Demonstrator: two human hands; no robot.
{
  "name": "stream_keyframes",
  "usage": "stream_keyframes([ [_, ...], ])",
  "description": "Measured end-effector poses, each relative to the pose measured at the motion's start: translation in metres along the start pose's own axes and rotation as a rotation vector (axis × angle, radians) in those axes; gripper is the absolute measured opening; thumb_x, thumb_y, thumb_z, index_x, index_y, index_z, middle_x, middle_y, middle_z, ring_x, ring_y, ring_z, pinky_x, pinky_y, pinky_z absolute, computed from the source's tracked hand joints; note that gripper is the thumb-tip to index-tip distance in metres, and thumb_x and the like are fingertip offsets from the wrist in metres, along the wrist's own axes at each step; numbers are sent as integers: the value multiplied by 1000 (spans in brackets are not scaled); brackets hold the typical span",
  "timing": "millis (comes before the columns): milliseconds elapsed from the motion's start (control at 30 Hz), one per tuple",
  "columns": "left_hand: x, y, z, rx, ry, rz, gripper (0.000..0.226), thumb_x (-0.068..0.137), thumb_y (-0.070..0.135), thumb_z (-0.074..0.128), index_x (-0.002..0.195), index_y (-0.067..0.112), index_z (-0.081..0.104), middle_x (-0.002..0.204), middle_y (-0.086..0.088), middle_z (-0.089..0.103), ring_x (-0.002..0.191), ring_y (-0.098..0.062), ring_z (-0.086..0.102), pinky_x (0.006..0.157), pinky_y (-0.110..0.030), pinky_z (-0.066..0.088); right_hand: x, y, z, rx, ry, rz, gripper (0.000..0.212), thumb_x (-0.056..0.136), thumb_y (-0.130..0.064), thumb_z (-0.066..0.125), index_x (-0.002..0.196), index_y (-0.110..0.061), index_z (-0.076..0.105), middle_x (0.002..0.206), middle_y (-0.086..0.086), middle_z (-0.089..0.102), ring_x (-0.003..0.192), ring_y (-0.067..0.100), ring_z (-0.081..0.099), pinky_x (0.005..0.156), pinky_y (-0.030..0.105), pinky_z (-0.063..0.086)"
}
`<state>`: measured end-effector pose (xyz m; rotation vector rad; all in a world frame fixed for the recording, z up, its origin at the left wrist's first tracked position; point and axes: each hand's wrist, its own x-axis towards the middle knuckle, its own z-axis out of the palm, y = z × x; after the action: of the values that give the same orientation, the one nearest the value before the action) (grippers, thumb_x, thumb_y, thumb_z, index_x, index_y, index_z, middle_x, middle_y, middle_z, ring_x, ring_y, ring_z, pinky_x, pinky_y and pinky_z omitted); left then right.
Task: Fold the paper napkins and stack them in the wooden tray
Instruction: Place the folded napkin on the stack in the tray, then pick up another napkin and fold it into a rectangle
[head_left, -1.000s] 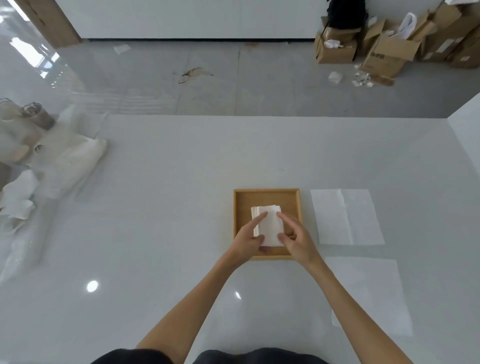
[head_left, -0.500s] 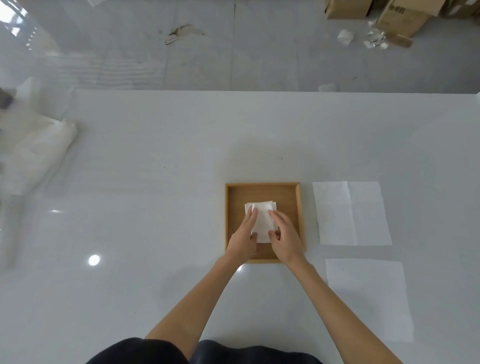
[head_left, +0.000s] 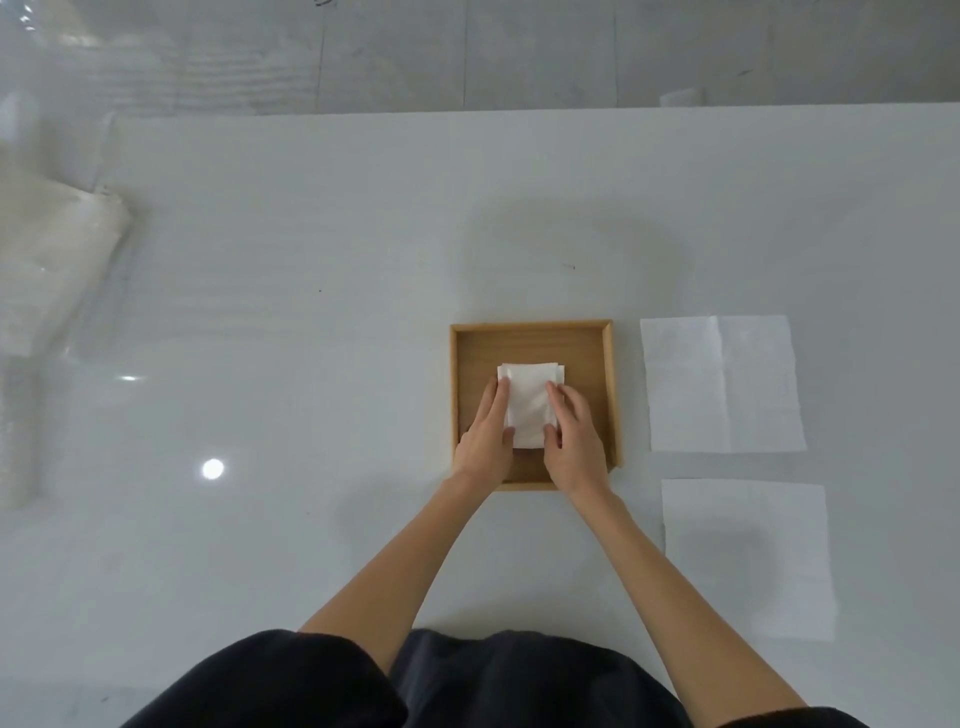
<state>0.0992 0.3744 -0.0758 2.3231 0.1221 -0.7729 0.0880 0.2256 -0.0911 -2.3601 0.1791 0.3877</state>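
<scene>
A square wooden tray (head_left: 530, 328) sits on the white table, right of centre. Inside it lies a small stack of folded white napkins (head_left: 529, 400). My left hand (head_left: 485, 434) rests flat along the stack's left edge, and my right hand (head_left: 574, 436) presses its right edge; both touch the stack from the sides, fingers extended. Two unfolded napkins lie flat right of the tray: a creased one (head_left: 722, 384) level with the tray and another (head_left: 748, 558) nearer to me.
A crumpled clear plastic bag with white paper (head_left: 47, 260) lies at the table's left edge. The table's far edge (head_left: 519, 111) borders a grey floor. My dark clothing (head_left: 467, 680) fills the bottom of the view.
The view has tilted down, so the boxes on the floor are out of sight. My hands have settled lower onto the sides of the napkin stack in the tray.
</scene>
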Motion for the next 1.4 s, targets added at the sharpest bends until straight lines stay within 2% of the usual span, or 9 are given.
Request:
stream_keyframes([
  [267, -2, 7, 3, 143, 65, -6, 71, 101, 11, 40, 157, 35, 2, 167, -8, 11, 84, -35, 65, 63, -41, 54, -10, -6, -5, -242, -4, 6, 69, 98, -28, 53, 156, -39, 19, 166, 4, 10, 137, 34, 30, 110, 47, 37],
  [567, -3, 6, -1, 249, -11, 10, 73, 102, 22, 46, 159, 31, 1, 168, -9, 1, 108, -41, 64, 79, -46, 56, -6, -3, -13, -284, -98, 69, 64, 101, -37, 45, 157, -39, 15, 167, 5, 1, 141, 37, 22, 114, 46, 32],
  [667, -8, 16, -4, 312, 46, -20, 78, 100, 22, 49, 159, 28, -3, 162, -10, 18, 100, -39, 66, 72, -43, 55, -9, -3, -18, -208, -140, 43, 64, 102, -37, 45, 157, -41, 13, 168, 2, -1, 146, 36, 18, 116, 48, 28],
  [767, -23, 36, -3, 501, 177, -35, 65, 97, 20, 51, 153, 16, 20, 138, -10, 46, 94, -33, 64, 67, -37, 47, -25, 1, -34, -47, -20, -58, 55, 105, -29, 44, 156, -35, 25, 165, 2, 22, 148, 28, 26, 116, 45, 30],
  [867, -43, 66, 4, 642, 237, 111, 22, 96, 10, 49, 118, 9, 50, 110, -8, 61, 95, -27, 59, 71, -33, 42, -64, 17, -61, 44, 262, -90, 40, 105, -26, 45, 145, -24, 49, 139, -1, 61, 126, 19, 58, 104, 41, 48],
  [1000, -62, 110, 40, 619, 113, 303, 30, 88, -9, 46, 113, 6, 53, 110, -9, 59, 102, -27, 55, 76, -34, 45, -135, 67, -86, 284, 559, 410, 26, 104, -31, 46, 121, -22, 64, 111, -1, 72, 99, 18, 68, 81, 32, 53],
  [1133, -70, 153, 100, 626, -13, 421, 28, 93, -4, 45, 117, 6, 56, 113, -7, 60, 108, -28, 57, 74, -33, 43, -206, 137, -106, 402, 673, 1025, 26, 100, -31, 48, 115, -17, 63, 105, 5, 70, 89, 26, 61, 81, 38, 45],
  [1300, -69, 193, 161, 623, -106, 482, 17, 99, 2, 40, 90, 6, 55, 99, -11, 62, 103, -32, 56, 76, -34, 41, -243, 179, -94, 553, 572, 1235, 30, 93, -39, 49, 95, -13, 64, 83, 3, 62, 79, 29, 62, 73, 34, 42],
  [1400, -57, 211, 190, 610, -115, 448, 19, 103, 9, 42, 110, 4, 59, 113, -12, 62, 112, -32, 55, 83, -38, 46, -243, 187, -94, 608, 515, 1266, 31, 94, -42, 49, 95, -14, 60, 83, 1, 61, 76, 24, 57, 72, 33, 40],
])
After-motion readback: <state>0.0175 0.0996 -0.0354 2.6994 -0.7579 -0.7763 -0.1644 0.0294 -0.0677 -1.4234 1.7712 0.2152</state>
